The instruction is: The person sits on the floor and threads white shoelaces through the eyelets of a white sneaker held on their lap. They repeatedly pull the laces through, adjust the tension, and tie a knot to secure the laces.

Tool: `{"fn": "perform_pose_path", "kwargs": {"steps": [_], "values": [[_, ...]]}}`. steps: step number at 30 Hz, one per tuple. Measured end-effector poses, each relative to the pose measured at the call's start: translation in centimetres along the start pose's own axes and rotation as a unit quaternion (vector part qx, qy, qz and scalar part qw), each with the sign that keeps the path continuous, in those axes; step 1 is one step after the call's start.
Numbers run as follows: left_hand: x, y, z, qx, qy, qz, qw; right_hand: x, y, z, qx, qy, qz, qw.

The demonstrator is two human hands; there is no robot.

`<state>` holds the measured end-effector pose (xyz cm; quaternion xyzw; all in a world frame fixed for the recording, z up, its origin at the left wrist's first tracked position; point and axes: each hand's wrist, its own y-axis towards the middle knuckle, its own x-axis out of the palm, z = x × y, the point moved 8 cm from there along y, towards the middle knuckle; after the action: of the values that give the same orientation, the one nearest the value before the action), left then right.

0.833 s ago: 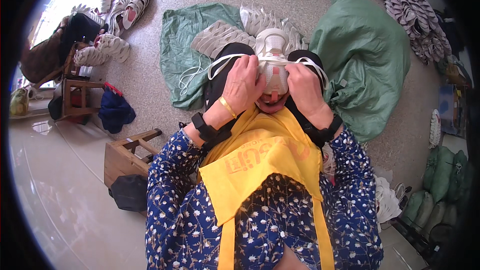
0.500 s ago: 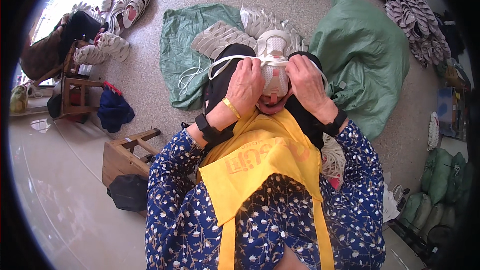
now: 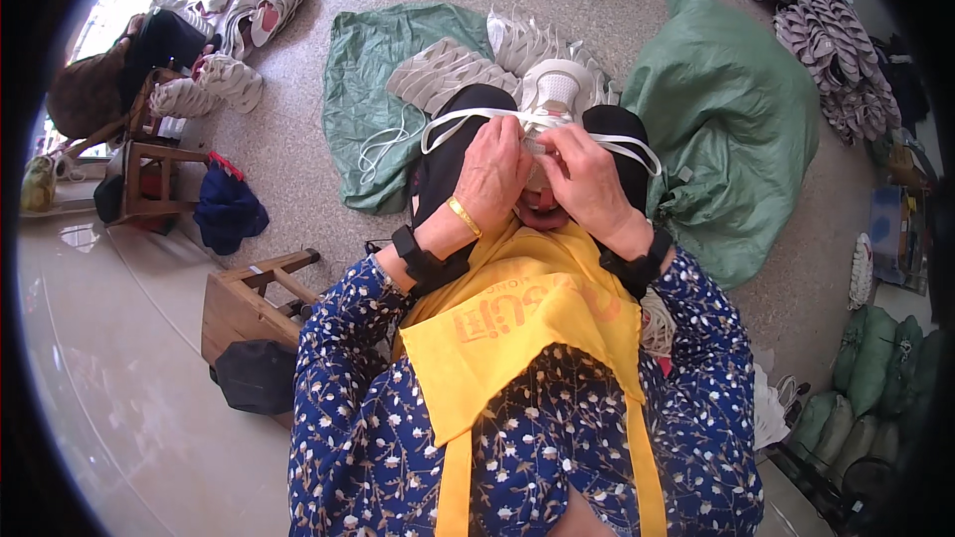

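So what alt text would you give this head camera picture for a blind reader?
A seated person's left hand and right hand work a white lace on a pale shoe held on the lap. Green sacks and piles of shoe parts lie on the floor.

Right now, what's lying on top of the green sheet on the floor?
On the green sheet lie grey shoe uppers, a coil of white lace and more pale uppers. The white shoe and both hands cover its near part, so anything there is hidden.
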<state>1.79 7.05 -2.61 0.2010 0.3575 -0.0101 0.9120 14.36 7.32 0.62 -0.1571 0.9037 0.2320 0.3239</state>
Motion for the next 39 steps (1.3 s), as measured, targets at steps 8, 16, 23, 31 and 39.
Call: {"fn": "perform_pose_path", "kwargs": {"steps": [8,16,23,31,39], "values": [[0.4,-0.1,0.2,0.025,-0.019,0.012,0.999,1.0,0.1,1.6,0.002,-0.044,0.038,0.998],[-0.2,0.4,0.5,0.038,-0.015,0.032,0.999,1.5,1.7,1.4,-0.027,-0.107,0.022,0.994],[-0.9,0.5,0.6,0.012,-0.057,0.034,0.998,-3.5,0.1,-0.1,-0.011,-0.063,0.009,0.998],[-0.8,0.2,0.0,0.014,-0.103,0.037,0.994,-8.3,-3.4,-4.4,0.105,0.120,0.023,0.987],[-1.6,1.1,-0.1,-0.005,-0.153,0.019,0.988,-11.2,0.9,-4.5,0.137,0.216,-0.001,0.967]]}}
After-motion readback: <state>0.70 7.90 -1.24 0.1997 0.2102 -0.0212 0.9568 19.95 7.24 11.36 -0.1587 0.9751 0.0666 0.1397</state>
